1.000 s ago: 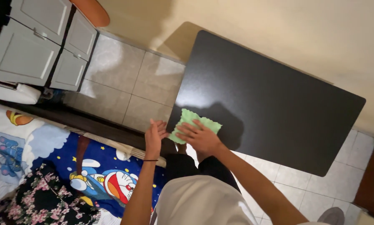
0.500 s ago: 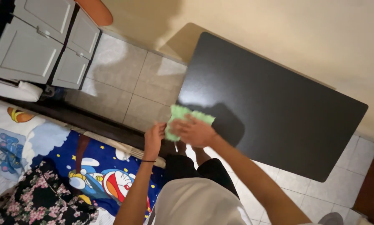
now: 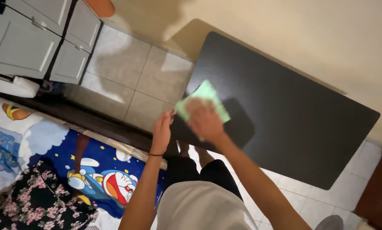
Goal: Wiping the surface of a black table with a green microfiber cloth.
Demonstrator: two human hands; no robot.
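Since the earlier frames the right hand (image 3: 206,121) has carried the green cloth (image 3: 203,100) up and away from the near corner of the black table (image 3: 284,110), so the cloth now lies further in along the left edge, turned at a slant. The hand is blurred (it is mid-sweep), laid flat with its palm pressing the cloth onto the tabletop; its fingers cannot be told apart. The left hand (image 3: 162,132) has stayed at the near left edge of the table, fingers together and pointing up, touching the rim, with a thin dark band on its wrist.

Nearest the camera are the person's pale shirt and dark shorts. To the left lies a cartoon-printed blue and white bedsheet (image 3: 72,162), with a dark flowered fabric (image 3: 38,208) beside it. Past them, pale floor tiles (image 3: 131,81) run to grey cabinet doors (image 3: 25,38) at the upper left. A cream wall (image 3: 306,38) stands behind the table.
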